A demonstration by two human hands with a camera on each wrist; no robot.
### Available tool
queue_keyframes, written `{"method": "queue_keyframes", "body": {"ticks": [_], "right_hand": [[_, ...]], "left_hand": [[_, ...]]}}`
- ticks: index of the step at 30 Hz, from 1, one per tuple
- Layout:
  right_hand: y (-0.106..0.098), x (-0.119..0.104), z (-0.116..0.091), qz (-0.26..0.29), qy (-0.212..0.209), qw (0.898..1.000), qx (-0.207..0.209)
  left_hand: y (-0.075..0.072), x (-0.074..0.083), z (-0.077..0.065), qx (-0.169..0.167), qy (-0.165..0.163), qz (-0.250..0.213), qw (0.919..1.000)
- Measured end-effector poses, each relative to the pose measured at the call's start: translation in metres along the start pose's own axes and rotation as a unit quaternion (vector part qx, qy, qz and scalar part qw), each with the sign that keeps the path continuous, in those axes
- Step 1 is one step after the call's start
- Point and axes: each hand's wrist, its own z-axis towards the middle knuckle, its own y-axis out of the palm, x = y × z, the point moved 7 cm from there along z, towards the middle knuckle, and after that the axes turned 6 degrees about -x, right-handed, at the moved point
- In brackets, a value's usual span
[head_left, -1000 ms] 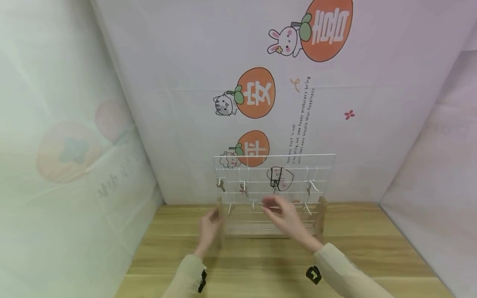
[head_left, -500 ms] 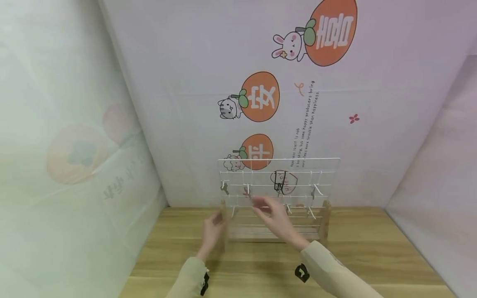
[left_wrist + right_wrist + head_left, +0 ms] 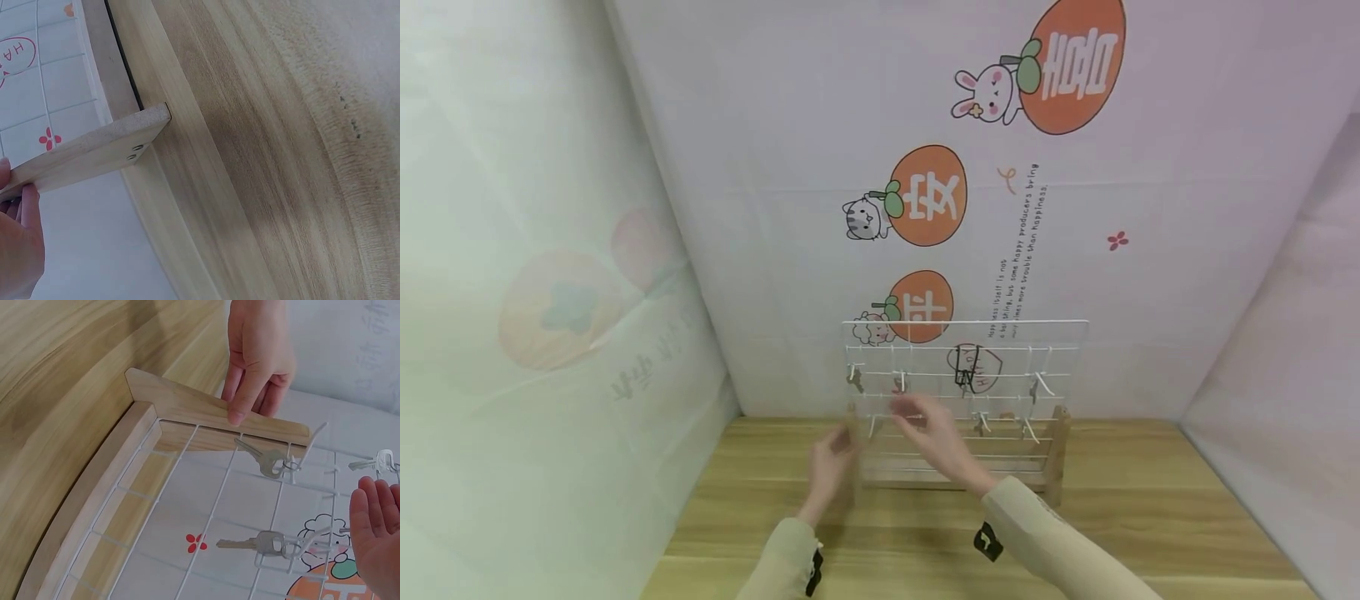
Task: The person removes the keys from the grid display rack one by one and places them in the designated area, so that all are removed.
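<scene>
A white wire grid rack (image 3: 1000, 322) stands upright in a wooden base, with metal keys on its hooks. My left hand (image 3: 829, 460) grips the rack's left wooden post (image 3: 175, 400), thumb in front and fingers behind. My right hand (image 3: 936, 437) is before the left half of the grid, below a hook in the upper row. Its fingers look extended (image 3: 362, 509), and no held thing shows. Close by, one key (image 3: 272, 464) and a second key (image 3: 265, 544) dangle from hooks. Another key (image 3: 380, 464) is beside the fingertips. A small metal tip near them is partly hidden.
A black rectangular wire piece (image 3: 966, 367) is on the middle of the grid. The rack's right wooden post (image 3: 1057, 450) stands on the wood-grain table (image 3: 1150, 517). White printed cloth (image 3: 775, 275) rises behind, with more cloth at both sides.
My right hand has moved left along the grid, uncovering a key on a lower hook. My left hand stays on the post. The head view has shifted slightly.
</scene>
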Motion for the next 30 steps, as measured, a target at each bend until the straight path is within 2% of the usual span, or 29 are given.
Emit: {"method": "queue_keyframes", "body": {"ticks": [5,8,17,25,30], "right_hand": [[0.007,-0.003,0.005,0.01,0.007,1.0,0.006],[0.012,-0.006,0.01,0.024,0.009,1.0,0.013],[0.029,-0.005,0.023,0.038,0.021,0.999,0.018],[0.034,-0.014,0.031,0.051,0.011,0.997,0.053],[0.036,-0.015,0.038,0.065,0.021,0.995,0.075]], "left_hand": [[0.001,0.003,-0.001,-0.002,0.027,0.002,0.9996],[0.001,0.002,-0.001,-0.003,0.031,-0.002,0.9995],[0.0,0.0,0.0,0.015,0.037,0.01,0.9992],[-0.001,0.001,0.0,0.013,0.044,0.019,0.9987],[0.0,-0.005,0.001,0.011,0.032,0.018,0.9993]]}}
